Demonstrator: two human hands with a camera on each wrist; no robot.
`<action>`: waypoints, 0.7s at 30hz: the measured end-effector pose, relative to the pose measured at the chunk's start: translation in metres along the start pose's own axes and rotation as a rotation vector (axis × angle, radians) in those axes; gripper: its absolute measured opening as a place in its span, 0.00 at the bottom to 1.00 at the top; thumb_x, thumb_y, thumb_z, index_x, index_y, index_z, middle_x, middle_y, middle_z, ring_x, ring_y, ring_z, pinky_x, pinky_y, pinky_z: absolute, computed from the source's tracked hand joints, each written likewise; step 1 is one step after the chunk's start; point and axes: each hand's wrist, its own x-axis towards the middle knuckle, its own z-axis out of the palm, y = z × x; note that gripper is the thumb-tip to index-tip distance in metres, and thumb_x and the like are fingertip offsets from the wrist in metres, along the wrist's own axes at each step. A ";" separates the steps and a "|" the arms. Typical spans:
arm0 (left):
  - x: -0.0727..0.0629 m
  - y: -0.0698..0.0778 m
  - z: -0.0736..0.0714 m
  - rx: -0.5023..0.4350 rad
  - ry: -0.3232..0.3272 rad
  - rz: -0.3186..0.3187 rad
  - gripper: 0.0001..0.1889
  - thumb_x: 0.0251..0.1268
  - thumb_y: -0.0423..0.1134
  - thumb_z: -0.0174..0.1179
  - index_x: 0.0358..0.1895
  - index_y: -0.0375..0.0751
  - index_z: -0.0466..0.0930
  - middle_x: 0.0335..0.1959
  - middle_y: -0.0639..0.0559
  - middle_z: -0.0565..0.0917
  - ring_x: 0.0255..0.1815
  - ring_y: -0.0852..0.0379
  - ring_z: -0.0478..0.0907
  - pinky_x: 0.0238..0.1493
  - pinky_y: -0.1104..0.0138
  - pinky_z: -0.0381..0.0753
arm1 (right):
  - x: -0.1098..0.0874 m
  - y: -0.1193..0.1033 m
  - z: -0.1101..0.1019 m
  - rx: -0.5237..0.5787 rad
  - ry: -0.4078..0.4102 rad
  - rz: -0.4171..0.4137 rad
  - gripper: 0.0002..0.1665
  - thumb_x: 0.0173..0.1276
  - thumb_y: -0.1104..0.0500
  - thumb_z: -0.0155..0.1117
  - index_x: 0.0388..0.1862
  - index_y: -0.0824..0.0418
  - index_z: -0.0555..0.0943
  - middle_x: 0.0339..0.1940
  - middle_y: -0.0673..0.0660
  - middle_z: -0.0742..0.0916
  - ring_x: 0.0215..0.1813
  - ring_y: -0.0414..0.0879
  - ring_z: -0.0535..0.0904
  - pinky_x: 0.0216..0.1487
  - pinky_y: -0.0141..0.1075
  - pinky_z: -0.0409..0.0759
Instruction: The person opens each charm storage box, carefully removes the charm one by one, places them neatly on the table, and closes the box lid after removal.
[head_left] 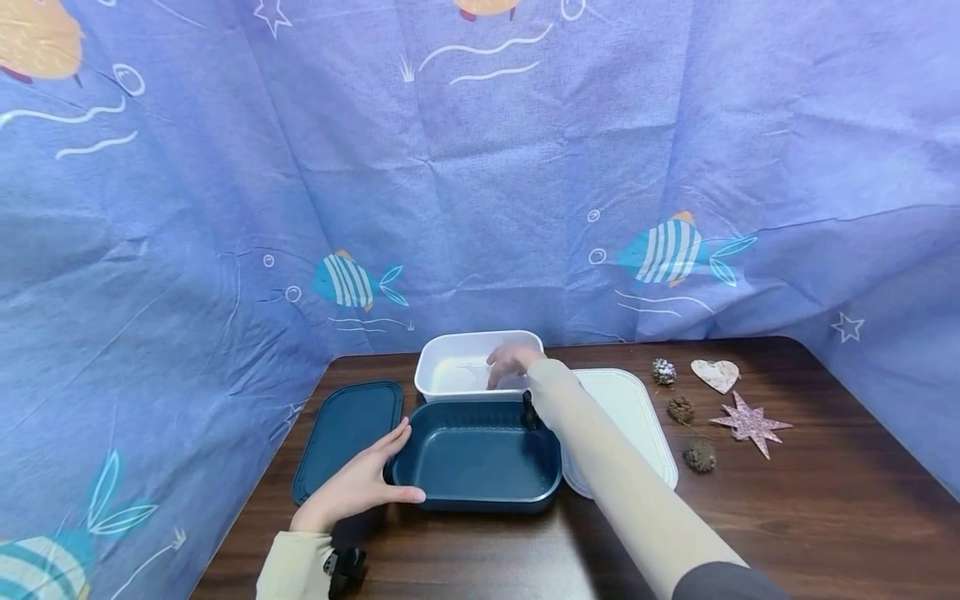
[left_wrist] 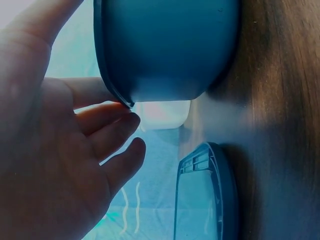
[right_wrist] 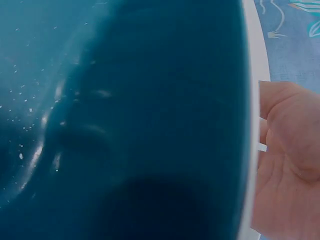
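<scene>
Step appears a reach: right hand (head_left: 512,362) inside white rectangular plastic tub (head_left: 453,375) (finger hold indeterminable), left hand (head_left: 363,481) with fingers spread, unclenched, against rim of dark-blue rectangular plastic container (head_left: 480,460) just in front; next move likely needs clearance over both rims.

Shows a dark blue tub (head_left: 480,462), rectangular and round-cornered, standing upright and open-topped on a brown wooden tabletop (head_left: 832,500), glossy inside (with small pale flecks in the right-wrist view). Sets just behind it a white tub (head_left: 452,375), also upright and open-topped, visible only in part inside.
</scene>
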 end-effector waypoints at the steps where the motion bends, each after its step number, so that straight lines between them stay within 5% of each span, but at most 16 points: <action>1: 0.000 0.000 0.000 0.002 -0.001 0.001 0.56 0.55 0.60 0.73 0.81 0.40 0.52 0.83 0.47 0.48 0.80 0.39 0.50 0.70 0.38 0.61 | 0.000 0.001 0.001 0.004 0.000 -0.003 0.44 0.62 0.56 0.74 0.76 0.58 0.69 0.77 0.57 0.70 0.74 0.54 0.66 0.67 0.49 0.72; 21: -0.001 0.001 0.001 -0.002 -0.001 -0.011 0.56 0.56 0.59 0.73 0.81 0.41 0.52 0.83 0.48 0.48 0.80 0.39 0.50 0.69 0.37 0.61 | 0.005 -0.007 0.018 -0.444 0.115 0.001 0.35 0.69 0.53 0.63 0.74 0.60 0.72 0.73 0.55 0.75 0.69 0.48 0.69 0.72 0.37 0.64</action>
